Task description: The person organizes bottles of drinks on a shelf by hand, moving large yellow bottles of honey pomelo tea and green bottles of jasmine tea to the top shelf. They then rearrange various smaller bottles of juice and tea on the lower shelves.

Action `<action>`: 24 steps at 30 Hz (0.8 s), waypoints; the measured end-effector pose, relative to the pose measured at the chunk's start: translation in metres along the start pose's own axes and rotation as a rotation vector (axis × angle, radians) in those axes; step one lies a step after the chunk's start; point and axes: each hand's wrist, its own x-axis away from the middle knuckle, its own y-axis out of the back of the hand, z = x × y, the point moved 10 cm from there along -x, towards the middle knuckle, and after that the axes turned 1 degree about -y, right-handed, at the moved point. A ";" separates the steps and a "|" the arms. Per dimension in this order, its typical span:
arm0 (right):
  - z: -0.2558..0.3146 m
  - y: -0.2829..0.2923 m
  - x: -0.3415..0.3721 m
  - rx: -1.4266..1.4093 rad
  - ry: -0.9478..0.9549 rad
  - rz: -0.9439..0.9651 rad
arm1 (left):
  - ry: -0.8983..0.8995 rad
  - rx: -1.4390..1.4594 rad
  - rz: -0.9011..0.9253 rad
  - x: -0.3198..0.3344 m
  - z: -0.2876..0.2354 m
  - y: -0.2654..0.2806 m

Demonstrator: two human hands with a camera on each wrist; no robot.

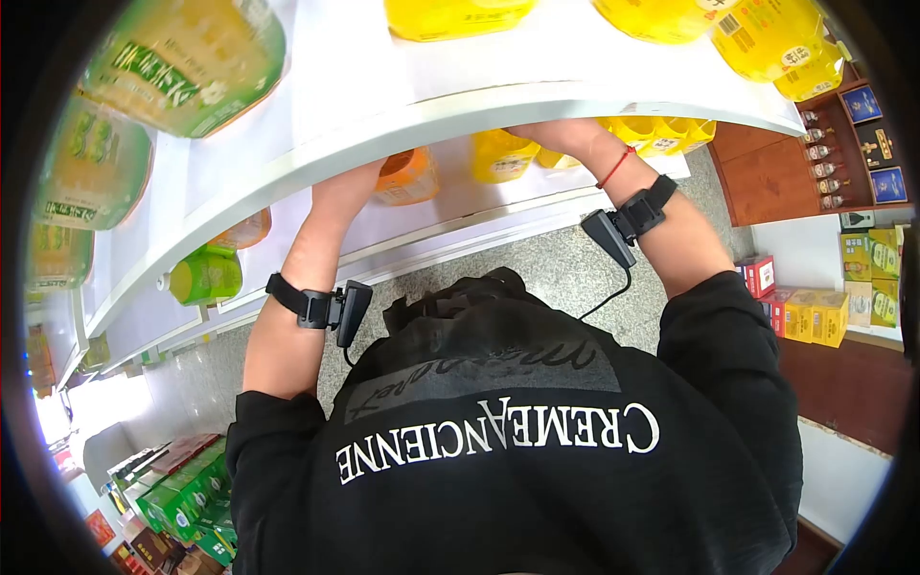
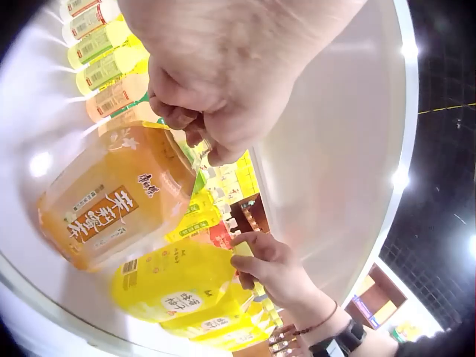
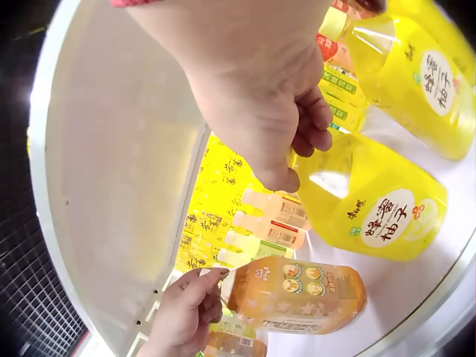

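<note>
Both hands reach onto a shelf of bottled drinks, under the shelf above. My left hand [image 2: 223, 74] grips the neck end of a large bottle of orange drink [image 2: 119, 197]; its fingers hide the cap. In the right wrist view that left hand [image 3: 186, 312] shows curled at the same bottle's top [image 3: 312, 294]. My right hand [image 3: 260, 104] holds a large yellow drink bottle [image 3: 372, 201] by its top. Seen from the left wrist, the right hand [image 2: 279, 271] pinches the pale yellow cap [image 2: 243, 249]. The two bottles stand side by side near the shelf's front edge.
More yellow bottles [image 3: 424, 82] stand beside the right hand. Rows of smaller bottles [image 2: 104, 71] line the shelf's back. The upper shelf's curved front edge [image 1: 460, 105] lies over both hands and carries large bottles [image 1: 192, 67]. Below, a green bottle [image 1: 206, 276] stands at the left.
</note>
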 end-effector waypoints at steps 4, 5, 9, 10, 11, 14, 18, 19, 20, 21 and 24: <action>-0.017 -0.002 0.002 0.001 -0.008 -0.015 | -0.014 -0.052 0.017 -0.009 -0.005 -0.023; -0.018 -0.003 0.002 0.037 0.014 -0.018 | -0.029 -0.099 0.026 -0.011 -0.010 -0.027; -0.021 -0.006 -0.002 0.074 0.079 -0.032 | -0.030 -0.150 0.012 -0.014 -0.021 -0.033; -0.022 -0.005 -0.003 0.071 0.081 -0.035 | -0.031 -0.154 0.011 -0.014 -0.022 -0.034; -0.017 -0.001 -0.001 0.076 0.139 -0.085 | -0.004 -0.168 0.018 -0.014 -0.019 -0.036; -0.001 0.014 0.003 0.036 0.203 -0.134 | 0.044 -0.191 0.025 -0.014 -0.016 -0.037; 0.004 0.023 0.004 -0.102 0.231 -0.161 | 0.060 -0.258 0.009 -0.014 -0.015 -0.041; 0.007 0.026 0.005 -0.107 0.238 -0.161 | 0.063 -0.266 0.006 -0.014 -0.018 -0.041; 0.009 0.028 0.006 -0.091 0.228 -0.154 | 0.089 -0.237 0.005 -0.014 -0.020 -0.042; 0.011 0.030 0.007 -0.075 0.219 -0.149 | 0.113 -0.207 0.003 -0.014 -0.022 -0.043; 0.010 0.030 0.006 -0.062 0.203 -0.158 | 0.065 -0.229 -0.029 -0.014 -0.025 -0.047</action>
